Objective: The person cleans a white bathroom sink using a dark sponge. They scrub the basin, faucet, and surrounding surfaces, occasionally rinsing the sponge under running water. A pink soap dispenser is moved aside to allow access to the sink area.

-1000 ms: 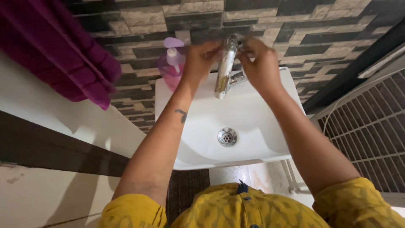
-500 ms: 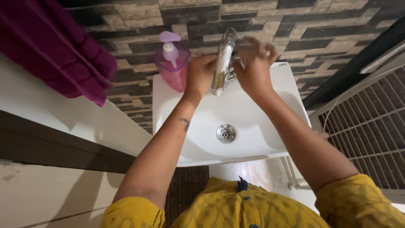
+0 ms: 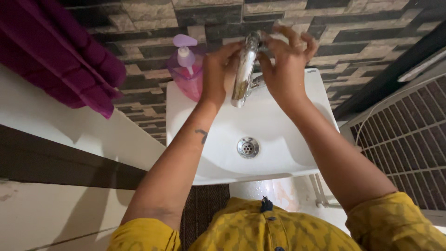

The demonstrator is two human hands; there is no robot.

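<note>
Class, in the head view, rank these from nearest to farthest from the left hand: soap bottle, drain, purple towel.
From the left hand:
1. Soap bottle, just to its left on the sink rim.
2. Drain, below, in the basin.
3. Purple towel, far left on the wall.

Tap (image 3: 244,69) behind basin (image 3: 278,121); soap bottle (image 3: 186,69) left; towel (image 3: 60,60) far left
</note>
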